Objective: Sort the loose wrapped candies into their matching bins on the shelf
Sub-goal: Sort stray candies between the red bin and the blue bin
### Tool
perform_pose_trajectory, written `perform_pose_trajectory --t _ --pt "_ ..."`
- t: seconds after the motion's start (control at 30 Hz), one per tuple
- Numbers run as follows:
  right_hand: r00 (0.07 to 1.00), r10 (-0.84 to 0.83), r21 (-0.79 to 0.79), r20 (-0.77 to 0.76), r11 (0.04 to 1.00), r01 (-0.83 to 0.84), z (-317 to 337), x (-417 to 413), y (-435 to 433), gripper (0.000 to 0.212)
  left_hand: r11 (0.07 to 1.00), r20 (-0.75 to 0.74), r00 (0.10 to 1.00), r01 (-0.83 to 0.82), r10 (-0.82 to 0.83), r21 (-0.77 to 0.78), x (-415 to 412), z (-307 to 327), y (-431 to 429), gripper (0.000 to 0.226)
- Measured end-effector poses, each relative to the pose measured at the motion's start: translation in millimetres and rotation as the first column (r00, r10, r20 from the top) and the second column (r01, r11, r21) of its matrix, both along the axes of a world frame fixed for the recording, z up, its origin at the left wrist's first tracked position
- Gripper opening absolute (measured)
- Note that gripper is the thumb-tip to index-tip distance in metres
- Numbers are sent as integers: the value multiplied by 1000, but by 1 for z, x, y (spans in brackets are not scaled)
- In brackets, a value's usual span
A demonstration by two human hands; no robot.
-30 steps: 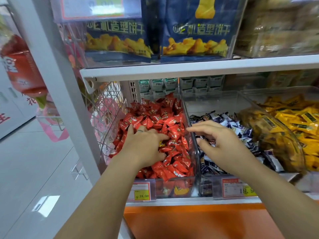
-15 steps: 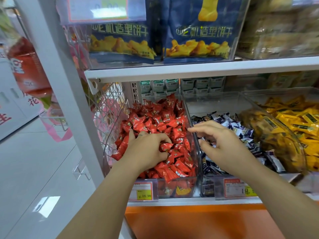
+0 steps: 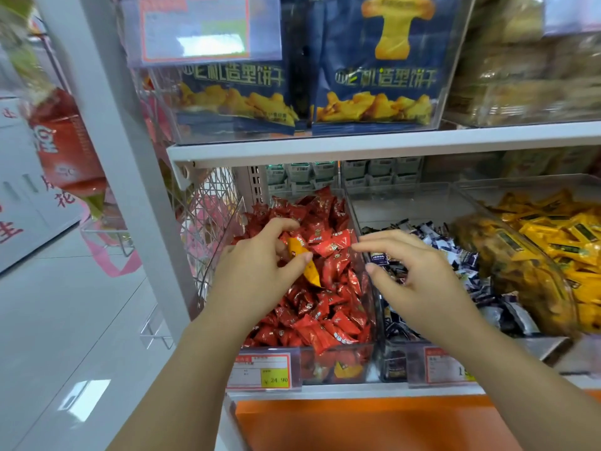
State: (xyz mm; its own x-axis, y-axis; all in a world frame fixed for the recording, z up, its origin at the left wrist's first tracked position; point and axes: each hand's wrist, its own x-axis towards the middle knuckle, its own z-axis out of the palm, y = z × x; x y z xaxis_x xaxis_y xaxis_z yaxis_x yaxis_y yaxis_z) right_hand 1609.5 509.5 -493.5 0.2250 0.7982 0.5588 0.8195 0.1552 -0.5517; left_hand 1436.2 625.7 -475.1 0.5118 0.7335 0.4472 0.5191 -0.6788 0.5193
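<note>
An orange candy (image 3: pixel 295 247) is pinched by the left hand (image 3: pixel 260 271) over the red candies (image 3: pixel 325 307), priced "¥ 24.90" on the tag (image 3: pixel 263 371). The right hand (image 3: pixel 413 275) is held open, seemingly empty.

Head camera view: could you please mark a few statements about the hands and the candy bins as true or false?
1. The left hand pinches a yellow candy above the red candy bin. True.
2. The right hand grips a red candy. False: it is open and holds nothing.
3. The dark candy bin stands between the red candy bin and the yellow candy bin. True.
4. The price tag on the red candy bin reads 19.90. False: it reads 24.90.
5. The red candy bin is almost empty. False: it is heaped with red candies.
</note>
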Motion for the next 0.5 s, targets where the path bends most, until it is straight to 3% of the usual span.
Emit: perform_pose_trajectory --t 0.1,0.2,0.3,0.4,0.5 --pt "998 57 -15 4 998 -57 3 -11 2 35 1000 114 993 10 -10 3 5 3 -4 31" --pt "996 82 -34 -36 996 -83 3 -20 5 46 993 246 968 75 -50 -94 14 5 -11 13" --pt "986 94 58 -140 995 -87 7 -24 3 36 955 368 922 209 -121 -208 25 9 -19 12" --pt "979 31 170 -202 986 4 13 -14 -8 28 917 410 894 303 -179 -261 36 13 -25 23" --pt "964 -149 239 -222 950 202 15 9 -23 20 911 348 915 310 -207 -273 45 12 -28 31"
